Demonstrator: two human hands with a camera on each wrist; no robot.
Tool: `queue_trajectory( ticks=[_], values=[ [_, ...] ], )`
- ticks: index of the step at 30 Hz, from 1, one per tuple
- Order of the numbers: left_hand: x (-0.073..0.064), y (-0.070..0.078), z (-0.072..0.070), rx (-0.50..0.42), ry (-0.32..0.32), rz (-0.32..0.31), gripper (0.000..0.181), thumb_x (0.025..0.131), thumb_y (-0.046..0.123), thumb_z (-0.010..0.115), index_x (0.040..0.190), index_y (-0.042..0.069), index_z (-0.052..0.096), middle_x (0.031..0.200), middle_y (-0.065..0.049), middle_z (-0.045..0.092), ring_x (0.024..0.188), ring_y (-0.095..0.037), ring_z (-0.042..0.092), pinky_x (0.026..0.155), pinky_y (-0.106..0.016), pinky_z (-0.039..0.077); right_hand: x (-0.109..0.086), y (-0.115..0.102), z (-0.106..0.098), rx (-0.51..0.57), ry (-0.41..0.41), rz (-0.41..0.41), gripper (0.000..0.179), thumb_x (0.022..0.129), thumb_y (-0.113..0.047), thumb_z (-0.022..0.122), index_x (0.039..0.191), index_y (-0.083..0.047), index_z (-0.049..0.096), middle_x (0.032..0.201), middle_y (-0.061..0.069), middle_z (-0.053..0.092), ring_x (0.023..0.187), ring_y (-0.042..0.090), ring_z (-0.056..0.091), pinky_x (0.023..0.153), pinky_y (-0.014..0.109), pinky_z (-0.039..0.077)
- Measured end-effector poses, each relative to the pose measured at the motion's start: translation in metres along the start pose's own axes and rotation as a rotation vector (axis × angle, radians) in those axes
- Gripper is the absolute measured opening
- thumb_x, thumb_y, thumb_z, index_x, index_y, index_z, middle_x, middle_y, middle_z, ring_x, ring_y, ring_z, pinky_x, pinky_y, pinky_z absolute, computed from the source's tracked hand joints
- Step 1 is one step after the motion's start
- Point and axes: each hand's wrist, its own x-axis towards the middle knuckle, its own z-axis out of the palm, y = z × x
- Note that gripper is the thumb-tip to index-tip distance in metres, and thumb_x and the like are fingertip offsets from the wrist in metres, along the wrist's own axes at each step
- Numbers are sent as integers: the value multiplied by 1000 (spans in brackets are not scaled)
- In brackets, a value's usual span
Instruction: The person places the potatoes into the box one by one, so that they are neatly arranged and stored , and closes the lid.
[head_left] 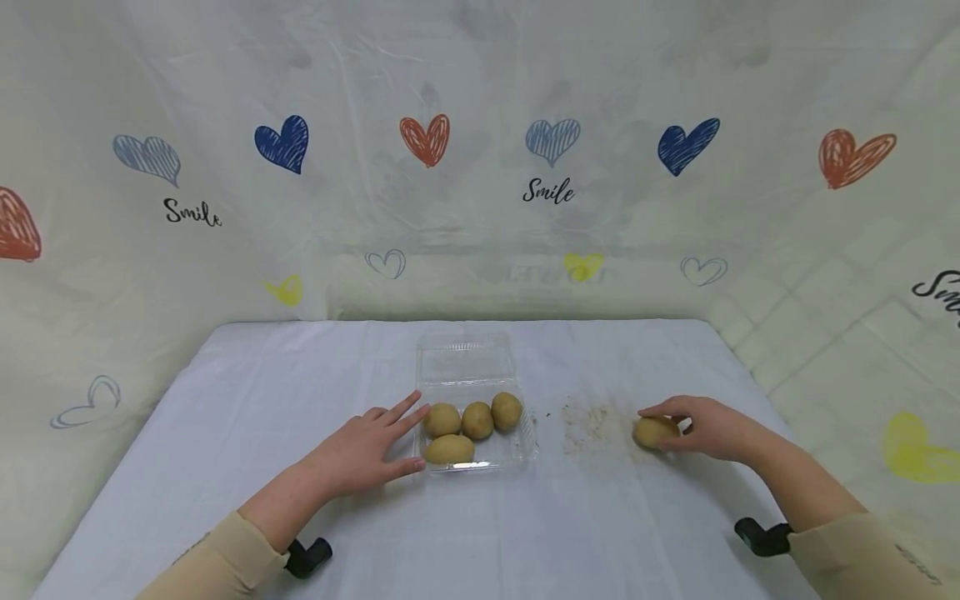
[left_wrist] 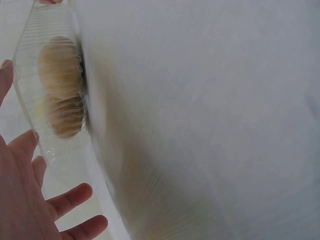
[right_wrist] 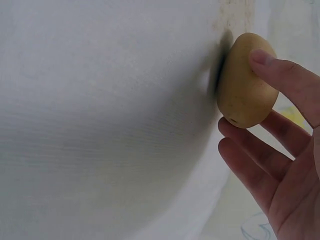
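Observation:
A clear plastic clamshell box [head_left: 495,457] lies with its lid [head_left: 465,361] folded back on the table. Inside sit several potatoes: a long one [head_left: 450,450] at the front and rounder ones [head_left: 477,421] behind it. My left hand [head_left: 367,450] is spread at the box's left edge, its fingers straight and touching or very near the rim; the left wrist view shows two potatoes [left_wrist: 61,67] through the box wall. Right of the box, my right hand [head_left: 701,427] grips a single potato [right_wrist: 247,82] between thumb and fingers, low at the tabletop.
Brown dirt crumbs [head_left: 596,423] are scattered on the white tablecloth [head_left: 487,542] between the box and the right hand. A backdrop [head_left: 480,217] printed with hearts and words rises behind the table. Black wrist cameras [head_left: 309,557] sit by both sleeves.

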Motion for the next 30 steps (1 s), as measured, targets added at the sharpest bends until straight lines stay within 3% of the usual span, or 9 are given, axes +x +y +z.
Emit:
queue_trajectory(
  ticks=[9, 18, 30],
  values=[
    [1, 0, 0, 3, -11, -11, 80, 93, 68, 51, 159, 31, 24, 166, 6, 11, 135, -30, 41, 105, -54, 38, 4, -1, 0, -62, 10, 5, 49, 83, -29, 80, 128, -14, 68, 121, 0, 67, 100, 17, 60, 79, 34, 53],
    [0, -1, -1, 1, -10, -7, 81, 92, 70, 49, 159, 31, 23, 166, 6, 11, 134, -30, 42, 105, -53, 38, 7, -2, 3, -27, 36, 8, 48, 83, -32, 81, 127, -18, 68, 119, -2, 66, 97, 15, 60, 74, 28, 52],
    [0, -2, 0, 0, -6, 3, 82, 92, 71, 48, 159, 31, 23, 166, 6, 11, 134, -29, 43, 104, -52, 39, 22, -32, -3, -2, 54, -74, 44, 85, -24, 79, 128, -19, 68, 117, -5, 67, 94, 11, 60, 76, 29, 52]
  ],
)
